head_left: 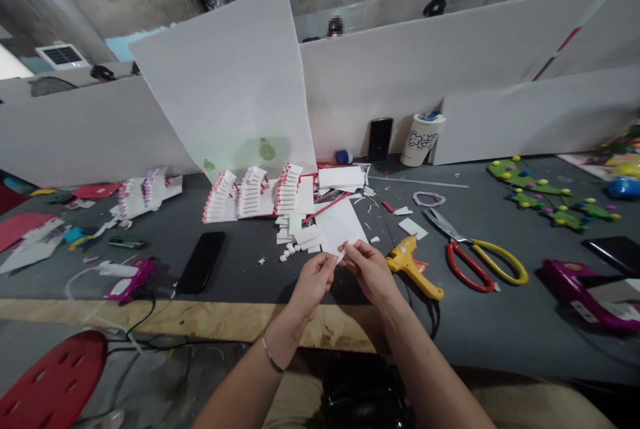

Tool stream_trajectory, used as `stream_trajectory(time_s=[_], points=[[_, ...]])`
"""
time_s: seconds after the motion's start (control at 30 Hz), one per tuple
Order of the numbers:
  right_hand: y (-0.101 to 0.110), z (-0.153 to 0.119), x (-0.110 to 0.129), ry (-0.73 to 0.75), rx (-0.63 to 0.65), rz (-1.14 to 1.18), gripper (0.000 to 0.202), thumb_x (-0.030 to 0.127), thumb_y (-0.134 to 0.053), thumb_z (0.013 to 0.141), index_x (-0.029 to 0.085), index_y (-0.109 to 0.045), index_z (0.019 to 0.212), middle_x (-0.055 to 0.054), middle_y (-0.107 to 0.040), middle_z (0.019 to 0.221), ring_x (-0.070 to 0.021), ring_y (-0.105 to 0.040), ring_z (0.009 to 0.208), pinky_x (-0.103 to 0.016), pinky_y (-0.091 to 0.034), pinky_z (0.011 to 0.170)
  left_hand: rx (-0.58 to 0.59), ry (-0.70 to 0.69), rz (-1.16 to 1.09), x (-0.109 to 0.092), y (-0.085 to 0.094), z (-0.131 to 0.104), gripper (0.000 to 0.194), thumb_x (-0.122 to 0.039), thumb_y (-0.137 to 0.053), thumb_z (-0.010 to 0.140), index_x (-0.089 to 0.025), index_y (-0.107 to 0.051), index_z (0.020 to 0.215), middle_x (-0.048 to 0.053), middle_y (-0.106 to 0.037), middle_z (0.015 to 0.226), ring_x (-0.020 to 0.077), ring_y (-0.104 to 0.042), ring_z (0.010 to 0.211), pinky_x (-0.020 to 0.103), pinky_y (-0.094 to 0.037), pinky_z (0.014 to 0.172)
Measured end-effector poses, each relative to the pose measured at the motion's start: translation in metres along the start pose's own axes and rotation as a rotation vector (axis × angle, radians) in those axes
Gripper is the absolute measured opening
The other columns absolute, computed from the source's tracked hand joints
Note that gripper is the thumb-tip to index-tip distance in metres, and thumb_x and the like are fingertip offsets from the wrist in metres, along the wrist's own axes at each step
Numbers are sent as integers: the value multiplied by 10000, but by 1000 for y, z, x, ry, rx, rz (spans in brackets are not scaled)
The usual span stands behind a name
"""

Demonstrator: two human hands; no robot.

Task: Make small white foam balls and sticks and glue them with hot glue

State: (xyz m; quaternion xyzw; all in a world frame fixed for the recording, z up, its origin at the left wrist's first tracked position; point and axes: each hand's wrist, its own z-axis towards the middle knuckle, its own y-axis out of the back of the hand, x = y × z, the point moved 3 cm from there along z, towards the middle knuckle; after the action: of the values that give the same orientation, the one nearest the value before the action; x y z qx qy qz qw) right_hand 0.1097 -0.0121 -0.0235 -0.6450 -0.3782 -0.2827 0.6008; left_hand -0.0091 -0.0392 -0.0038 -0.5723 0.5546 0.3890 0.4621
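Note:
Near the table's front edge, my left hand (315, 280) and my right hand (369, 269) meet with their fingers closed on a small white paper piece (341, 256). Its far part is hard to tell from the white sheet (341, 221) lying just beyond. Left of that sheet are small white paper pieces (306, 235) and several small white balls (289, 254). A yellow glue gun (413, 267) lies right beside my right hand. Farther right are scissors (463, 242) with a red and a yellow handle, their blades slightly apart.
Red-and-white paper fans (253, 194) stand at the back left. A black phone (201, 262) lies left of my hands. A paper cup (421, 141) stands by the white partition (360, 95). Purple power strips (131, 282) sit at both sides. A red stool (55, 382) is at the lower left.

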Motion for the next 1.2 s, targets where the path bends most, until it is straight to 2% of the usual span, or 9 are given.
stream_trajectory(time_s=[0.13,0.27,0.37,0.53,0.73,0.83,0.93,1.1,1.2], points=[[-1,0,1,0,-24,47,359,449,-827,572,188,-580,593,7,-625,656,-67,-386,482,-227,-233,436,-79,-71,95,0,3,-2,430,-543,-654,721,-123,-689,809,-74,-360,474,54,-266,444,196,-191,433],[-1,0,1,-8,-24,79,353,429,-838,561,183,-584,564,-15,-655,688,-75,-427,512,-222,-248,435,-126,-162,163,-4,2,-2,323,-438,-677,725,-125,-732,781,5,-603,578,100,-462,537,216,-352,522],[1,-1,0,-13,-24,90,316,435,-832,569,189,-638,610,-21,-677,755,-82,-460,561,-218,-309,465,-174,-212,198,-5,3,1,263,-379,-684,717,-129,-747,768,35,-698,689,132,-548,608,236,-416,599],[-1,-6,-6,-109,33,20,357,369,-836,580,185,-745,872,1,-657,730,-52,-404,517,-199,-297,462,-257,-300,303,-8,4,0,214,-325,-641,756,-155,-757,812,39,-742,747,163,-626,658,245,-473,631],[-6,-8,-8,-127,9,5,272,360,-839,566,134,-729,669,-13,-648,727,-37,-360,499,-198,-275,441,-335,-419,548,-6,4,-6,180,-274,-598,812,-197,-751,866,32,-762,829,161,-678,711,234,-497,669],[-2,-3,-3,-98,-43,62,314,394,-846,543,150,-727,701,50,-508,538,-40,-321,476,-189,-266,428,-356,-441,579,-3,5,-8,179,-285,-598,825,-199,-750,864,31,-762,820,157,-684,705,221,-497,649],[1,1,3,-74,-68,113,315,404,-845,546,162,-703,688,79,-404,504,-39,-294,471,-174,-261,417,-386,-465,603,-3,7,-10,194,-308,-597,834,-193,-750,863,35,-761,810,158,-682,690,221,-493,632],[-5,-4,0,-142,1,107,375,395,-838,574,131,-727,817,67,-435,534,-36,-320,466,-175,-268,415,-396,-483,655,-2,8,-12,187,-281,-585,843,-202,-745,898,27,-761,821,155,-678,684,228,-485,633],[-10,-7,-5,-186,28,80,375,359,-861,539,97,-731,773,70,-425,493,-31,-324,451,-174,-237,405,-384,-493,683,-1,6,-12,192,-259,-573,847,-213,-741,926,25,-762,844,159,-683,713,233,-486,649]])
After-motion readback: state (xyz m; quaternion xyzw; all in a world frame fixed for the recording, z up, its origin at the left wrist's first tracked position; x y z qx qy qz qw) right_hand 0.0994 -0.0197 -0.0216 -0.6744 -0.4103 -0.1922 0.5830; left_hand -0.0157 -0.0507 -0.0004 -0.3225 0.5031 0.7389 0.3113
